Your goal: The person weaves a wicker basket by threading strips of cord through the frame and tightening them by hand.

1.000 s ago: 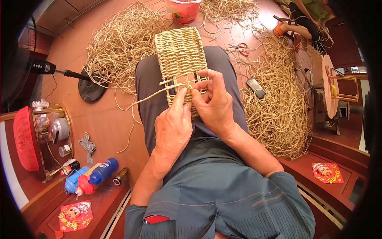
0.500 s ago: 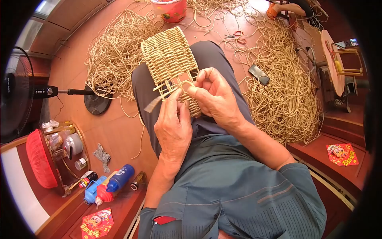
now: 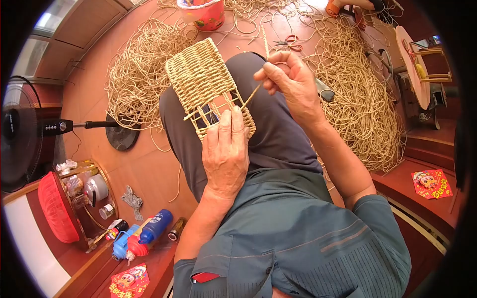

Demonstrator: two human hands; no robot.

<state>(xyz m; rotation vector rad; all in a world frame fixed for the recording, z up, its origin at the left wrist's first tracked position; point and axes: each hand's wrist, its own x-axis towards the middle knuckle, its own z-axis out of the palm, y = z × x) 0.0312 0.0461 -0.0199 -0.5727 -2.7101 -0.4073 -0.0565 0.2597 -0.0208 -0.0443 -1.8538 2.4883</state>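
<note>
A woven straw-coloured piece (image 3: 199, 74) lies tilted across my thighs, with an open lattice of strands between its large woven panel and a smaller woven part nearer me. My left hand (image 3: 226, 149) presses on the lattice and the near woven part, fingers close together. Up and to the right, my right hand (image 3: 290, 82) pinches a twisted cord (image 3: 254, 94) that runs from the lattice's right edge. The cord's free end stands up above my right fingers.
Heaps of cord lie on the floor at left (image 3: 141, 74) and right (image 3: 355, 104). Around them are red-handled scissors (image 3: 294, 43), a red bucket (image 3: 208, 16), a phone (image 3: 325, 93) and a fan (image 3: 20, 129). Another person's arm shows at the top right.
My right hand has moved up and right from the lattice, drawing the cord out on the right side. My left hand now lies flatter on the piece. The view has turned slightly.
</note>
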